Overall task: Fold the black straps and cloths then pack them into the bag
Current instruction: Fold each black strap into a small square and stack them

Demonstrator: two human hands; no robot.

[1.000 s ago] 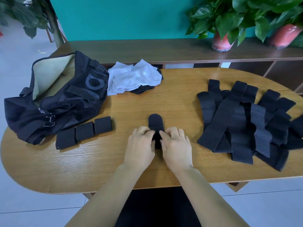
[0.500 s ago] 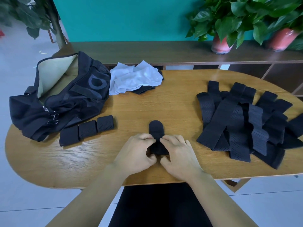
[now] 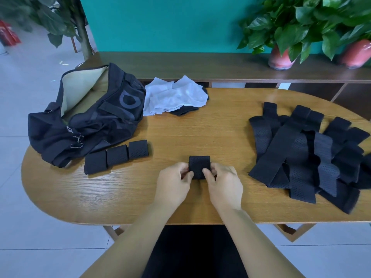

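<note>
Both hands, left [image 3: 174, 184] and right [image 3: 224, 184], pinch the folded strap [image 3: 199, 166] at mid-bench [image 3: 220, 125]; if either lets go carelessly, I reckon the springy fabric could pop open and need refolding.

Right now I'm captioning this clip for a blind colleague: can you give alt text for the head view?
Both hands, left hand and right hand, pinch a folded black strap on a wooden table. Three folded straps lie beside an open black bag at left; a pile of unfolded straps lies at right.
</note>
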